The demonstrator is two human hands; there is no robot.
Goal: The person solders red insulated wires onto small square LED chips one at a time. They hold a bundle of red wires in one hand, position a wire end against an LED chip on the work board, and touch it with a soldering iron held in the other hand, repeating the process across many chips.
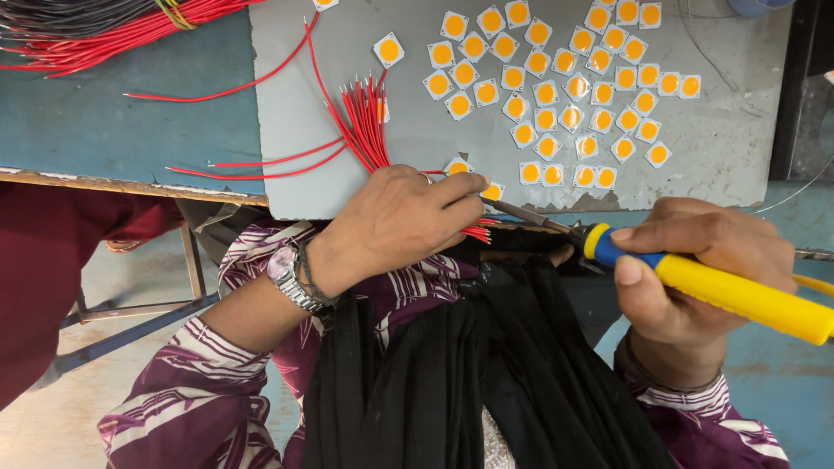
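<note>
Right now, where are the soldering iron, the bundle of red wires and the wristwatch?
soldering iron [738,293], head view, on its yellow handle.
bundle of red wires [365,117], head view, on the fanned strands.
wristwatch [283,264], head view, on its face.

- A soldering iron [695,282] with a yellow handle and blue collar lay slanted across the lower right of the frame, its metal tip pointing left toward mid-frame.
- A bunch of short red wires [367,122] fanned upward at centre, their lower ends near the iron's tip.
- A small square chip with an orange disc [458,166] sat just above that tip.
</note>
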